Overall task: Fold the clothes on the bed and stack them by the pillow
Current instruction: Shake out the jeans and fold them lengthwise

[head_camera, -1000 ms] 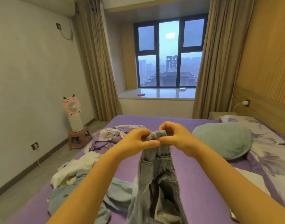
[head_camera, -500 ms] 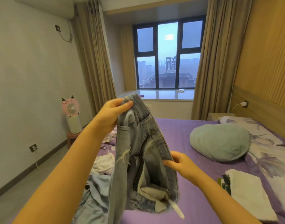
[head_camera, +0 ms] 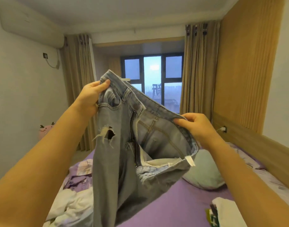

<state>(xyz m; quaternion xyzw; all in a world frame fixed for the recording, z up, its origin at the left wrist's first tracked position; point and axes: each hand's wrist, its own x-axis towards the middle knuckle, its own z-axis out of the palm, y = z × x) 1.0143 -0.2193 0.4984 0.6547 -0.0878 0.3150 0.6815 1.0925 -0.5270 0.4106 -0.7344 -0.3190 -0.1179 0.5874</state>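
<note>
Up in the air above a purple bed, a pair of pale blue jeans hung by its waistband in the single head-camera view, with 2 bare arms reaching forward. At the waistband's higher end, the left hand pinched the denim, thumb curled over the front and fingers hidden behind the cloth. Lower and nearer the headboard, the right hand had its fingers curled round the opposite side of the waistband. Between them the waist gaped open, fly unzipped, a white label dangling. 1 ripped hole showed on the thigh. The legs hung down in front of a heap of unfolded clothes on the bed's left side. A green pillow lay behind the right forearm, and a folded white garment sat near it at the lower right.

The denim looked fairly heavy and stiff for cloth, yet limp enough to sag. The seamed waistband and the leg hems seemed the surest places to hold.
</note>
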